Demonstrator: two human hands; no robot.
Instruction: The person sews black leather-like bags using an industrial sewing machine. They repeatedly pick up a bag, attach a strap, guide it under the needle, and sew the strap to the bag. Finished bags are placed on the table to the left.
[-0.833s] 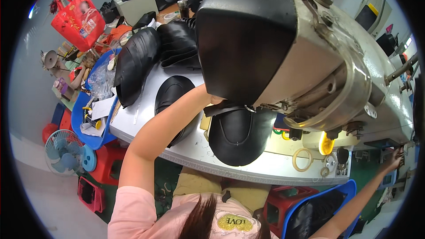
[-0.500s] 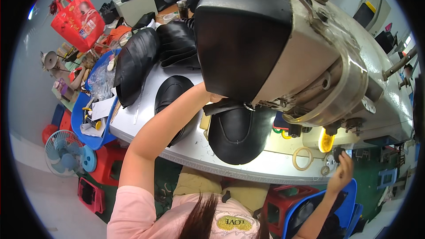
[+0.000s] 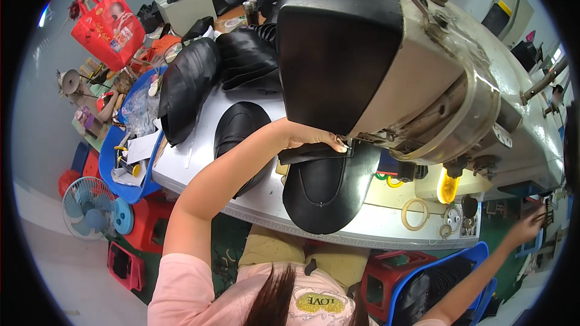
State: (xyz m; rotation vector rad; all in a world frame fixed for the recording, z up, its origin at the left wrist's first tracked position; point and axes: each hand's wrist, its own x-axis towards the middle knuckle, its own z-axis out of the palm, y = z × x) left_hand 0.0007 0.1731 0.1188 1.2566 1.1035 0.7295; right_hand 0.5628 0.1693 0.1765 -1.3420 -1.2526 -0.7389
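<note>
Beneath the black cover of a sewing machine point(image 3: 341, 48), my left hand point(image 3: 317, 137) is at the needle area. Its fingers are pinched together, with a bit of bright metal by the tips; what they hold, if anything, is too small to make out. Just below it lies a black leather shoe upper point(image 3: 323, 190) with a rounded toe, its narrow dark flap point(image 3: 308, 154) running under the hand. My right hand point(image 3: 530, 223) is out at the far right, past the table's end, its fingers smeared by motion. A small black round object point(image 3: 469, 207) sits at the table's right end.
Another black upper point(image 3: 241, 124) lies left of my forearm, with stacked black pieces point(image 3: 190, 87) behind. A tape roll point(image 3: 415, 214) and metal bobbin parts point(image 3: 450, 217) are on the right. Blue bins point(image 3: 124, 187) and a fan point(image 3: 90, 211) stand beside the table point(image 3: 199, 166).
My left hand has come into fuller view at the needle area. The shoe upper has shifted slightly toward me. My right hand has left the black round object and swung outward to the right.
</note>
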